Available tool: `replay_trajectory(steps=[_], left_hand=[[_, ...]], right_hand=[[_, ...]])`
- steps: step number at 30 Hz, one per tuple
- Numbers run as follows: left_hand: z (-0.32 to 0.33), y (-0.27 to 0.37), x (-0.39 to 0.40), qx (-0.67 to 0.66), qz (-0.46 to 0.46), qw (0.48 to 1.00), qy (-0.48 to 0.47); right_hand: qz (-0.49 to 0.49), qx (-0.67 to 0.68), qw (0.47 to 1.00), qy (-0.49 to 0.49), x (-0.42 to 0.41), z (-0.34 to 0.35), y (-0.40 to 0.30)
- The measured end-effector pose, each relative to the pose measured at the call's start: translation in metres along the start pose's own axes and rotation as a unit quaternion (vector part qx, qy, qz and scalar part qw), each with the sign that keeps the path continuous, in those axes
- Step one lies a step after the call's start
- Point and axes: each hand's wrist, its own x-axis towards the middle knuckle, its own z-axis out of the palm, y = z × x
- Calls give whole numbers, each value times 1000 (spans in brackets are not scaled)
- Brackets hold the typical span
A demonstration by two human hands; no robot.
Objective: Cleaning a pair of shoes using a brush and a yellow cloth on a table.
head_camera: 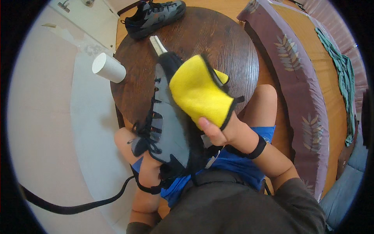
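A grey and black lace-up shoe (pixel 171 128) is held up over my lap, toe pointing away and its side turned upward. My left hand (pixel 150 163) supports it at the opening near the heel; the fingers are hidden by the shoe. In my right hand (pixel 214 133) is a yellow cloth (pixel 201 90) with black edging, draped over the fingers beside the shoe's sole side. The thumb shows on the near edge of the cloth. Whether cloth and shoe touch cannot be made out.
On the round dark wooden table (pixel 216 35) are a matching shoe (pixel 155 19) at the far edge and a white-bristled brush (pixel 157 45) beyond the held shoe's toe. A white cylinder (pixel 109 68) stands at the left edge. A bed with purple fabric (pixel 287 58) lies right, a wall (pixel 49 111) left.
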Motion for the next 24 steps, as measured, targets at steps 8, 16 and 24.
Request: replay_trajectory(steps=[8,16,24], left_hand=[[-10,30,8,64,23,996,-56],[-26,20,8,148,68,969,-184],[-29,-15,6,197,89,926,-308]], right_hand=[[-17,55,985,-164,-33,16,-21],[217,517,813,158,-25,-18,-30],[-15,-58,997,54,-16,-7,-3]])
